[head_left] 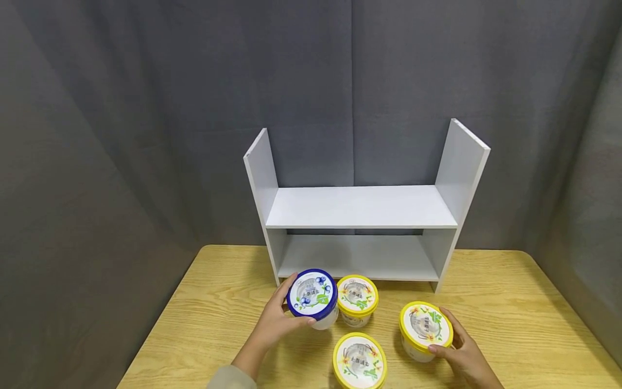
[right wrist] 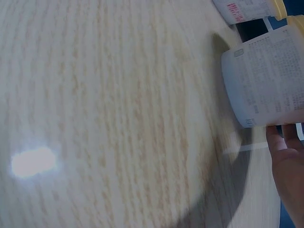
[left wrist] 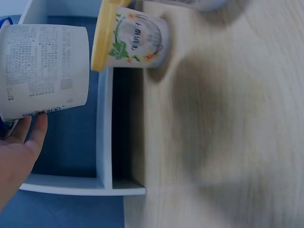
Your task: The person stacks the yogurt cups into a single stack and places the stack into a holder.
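So closest to you is your left sleeve, a pale cuff poking in at the bottom edge, and next to that the front yellow-lidded tub, upright and untouched on the wood-grain table. Your right hand has its thumb and fingers wrapped on the right yellow-lidded tub, off to the right of the others; can't tell whether its base touches the wood. Your left hand is clamped on the blue-lidded tub, thumb near side, fingers far side, and the left wrist view shows it held up off the table. Just right of it is the back yellow-lidded tub, standing right in front of the shelf's lower board, so that's the thing in your way on that stretch. Behind it all sits the white two-tier shelf, tall panels walling off both ends, then grey curtain.
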A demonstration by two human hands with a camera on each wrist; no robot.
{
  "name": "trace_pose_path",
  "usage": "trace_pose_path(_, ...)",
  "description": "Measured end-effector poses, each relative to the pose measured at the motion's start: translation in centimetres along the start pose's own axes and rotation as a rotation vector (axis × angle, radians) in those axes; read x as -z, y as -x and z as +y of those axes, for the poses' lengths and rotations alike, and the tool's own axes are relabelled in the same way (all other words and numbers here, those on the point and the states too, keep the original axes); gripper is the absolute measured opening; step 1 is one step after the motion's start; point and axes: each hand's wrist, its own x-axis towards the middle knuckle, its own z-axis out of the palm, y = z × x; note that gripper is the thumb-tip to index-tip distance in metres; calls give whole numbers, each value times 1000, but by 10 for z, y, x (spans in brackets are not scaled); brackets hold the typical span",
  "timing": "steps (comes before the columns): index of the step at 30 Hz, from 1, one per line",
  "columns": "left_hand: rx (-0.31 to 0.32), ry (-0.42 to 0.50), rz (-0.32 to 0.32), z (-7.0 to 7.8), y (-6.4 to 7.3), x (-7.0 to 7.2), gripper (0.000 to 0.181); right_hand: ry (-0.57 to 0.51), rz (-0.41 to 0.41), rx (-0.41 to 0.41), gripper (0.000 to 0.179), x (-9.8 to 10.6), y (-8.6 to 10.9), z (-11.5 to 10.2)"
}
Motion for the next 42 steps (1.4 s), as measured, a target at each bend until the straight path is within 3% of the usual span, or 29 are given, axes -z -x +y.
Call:
trace_pose_path(9,-58,79,-83,41,-3,-12,90,-12,7,-14,87,0,1,-2)
trace_pose_path(12,-66,77,-106,46,-5,-18,90,-22,0,-19,88,1,0,-3)
trace_pose_path(22,-63,82,-154,29,-25,-41,92,8,-35,-56,88,3,-4,-5)
trace_pose_path(33,-66,88,-212,33,-34,-67,89,-64,-45,-48,88,2,-2,-4)
trace_pose_path(42,-11,70,-253,38,-40,-87,90,-76,-32,-56,90,0,0,-2)
